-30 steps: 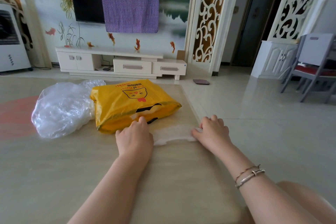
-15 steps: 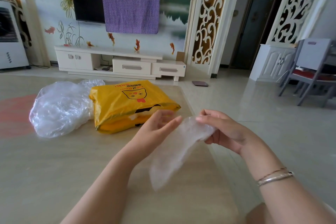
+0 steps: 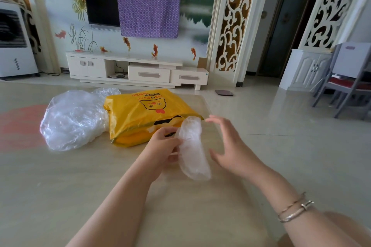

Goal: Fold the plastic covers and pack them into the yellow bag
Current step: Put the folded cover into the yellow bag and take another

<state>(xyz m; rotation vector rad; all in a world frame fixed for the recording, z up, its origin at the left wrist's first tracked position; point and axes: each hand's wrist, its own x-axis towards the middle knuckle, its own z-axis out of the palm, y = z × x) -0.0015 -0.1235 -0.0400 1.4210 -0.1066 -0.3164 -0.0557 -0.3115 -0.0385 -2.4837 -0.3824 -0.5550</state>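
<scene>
left hand (image 3: 163, 146): from my remote seat i see its fingers curled round one folded plastic cover (image 3: 192, 152), holding it up off the table (image 3: 80, 186).
right hand (image 3: 230, 146): released, fingers spread and relaxed, just beside the cover and not touching it as far as i can tell.
plastic cover: a narrow, crinkled translucent bundle, roughly upright, its top end in front of the near corner of the yellow bag (image 3: 146, 116).
yellow bag: lying flat on the table beyond my hands, stuffed fairly full; its mouth is not clear to me.
writing: "full of flavor" in red and black, upside down to my camera, above a cartoon chicken face (a line of red chinese characters sits beside it, too small for me to read).
loose covers (image 3: 74, 118): a heap of clear plastic touching the bag's left side.
wrist: two thin bracelets (image 3: 294, 209) on the right arm.
</scene>
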